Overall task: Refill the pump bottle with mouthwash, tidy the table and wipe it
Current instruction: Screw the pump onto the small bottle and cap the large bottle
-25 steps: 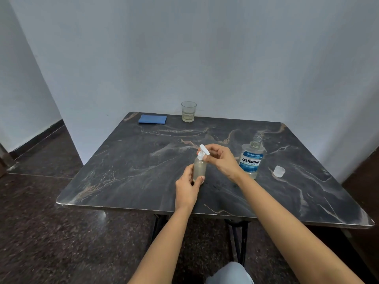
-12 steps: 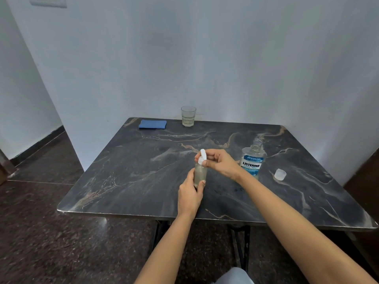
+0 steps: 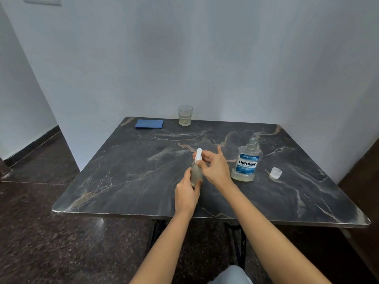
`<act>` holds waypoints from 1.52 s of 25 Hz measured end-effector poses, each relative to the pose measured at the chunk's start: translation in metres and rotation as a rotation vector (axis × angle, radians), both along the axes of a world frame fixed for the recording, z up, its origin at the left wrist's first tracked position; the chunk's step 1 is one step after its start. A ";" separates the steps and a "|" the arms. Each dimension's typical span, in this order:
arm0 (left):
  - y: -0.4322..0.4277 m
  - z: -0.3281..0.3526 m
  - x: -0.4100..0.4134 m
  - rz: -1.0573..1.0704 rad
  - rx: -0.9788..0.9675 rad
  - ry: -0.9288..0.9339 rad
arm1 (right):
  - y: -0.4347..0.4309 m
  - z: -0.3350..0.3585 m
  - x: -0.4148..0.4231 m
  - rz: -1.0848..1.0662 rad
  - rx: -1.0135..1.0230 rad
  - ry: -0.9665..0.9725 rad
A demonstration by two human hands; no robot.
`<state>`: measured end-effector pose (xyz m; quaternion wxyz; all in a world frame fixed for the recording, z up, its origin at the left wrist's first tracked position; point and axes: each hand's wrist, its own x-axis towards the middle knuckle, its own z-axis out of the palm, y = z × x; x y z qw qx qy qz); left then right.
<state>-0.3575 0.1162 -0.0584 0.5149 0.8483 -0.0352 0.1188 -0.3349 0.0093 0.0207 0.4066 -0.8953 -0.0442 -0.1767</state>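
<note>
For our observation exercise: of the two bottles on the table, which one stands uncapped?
The Listerine mouthwash bottle: its neck is bare, a cap lying beside it; the small pump bottle wears its white pump.

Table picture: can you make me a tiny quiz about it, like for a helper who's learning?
1. True or false: the mouthwash bottle stands open, with its cap lying on the table.
2. What does the left hand hold? A) a spoon B) the pump bottle C) a sponge
3. Fill in: the blue cloth lies just left of the ____.
Key: 1 true; 2 B; 3 glass.
</note>
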 end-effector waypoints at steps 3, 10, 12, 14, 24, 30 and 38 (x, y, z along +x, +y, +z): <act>-0.001 0.000 -0.001 0.007 0.015 -0.014 | 0.012 -0.004 -0.006 -0.161 -0.102 -0.078; 0.001 0.005 -0.005 -0.028 -0.063 -0.011 | 0.012 -0.004 -0.012 -0.023 0.119 0.031; 0.003 0.008 -0.007 -0.043 -0.088 -0.012 | 0.005 0.001 -0.022 0.126 0.177 0.112; 0.004 0.009 -0.008 -0.058 -0.053 -0.023 | -0.006 -0.003 -0.039 0.162 0.114 0.122; -0.046 0.014 -0.051 0.090 -0.105 -0.120 | -0.158 -0.039 -0.087 -0.489 -0.045 -0.141; -0.093 0.020 -0.029 -0.153 -0.151 0.017 | -0.216 -0.029 -0.037 -0.385 -0.369 0.380; -0.116 0.045 0.029 -0.269 -0.142 0.075 | -0.230 -0.027 -0.016 -0.367 -0.303 0.378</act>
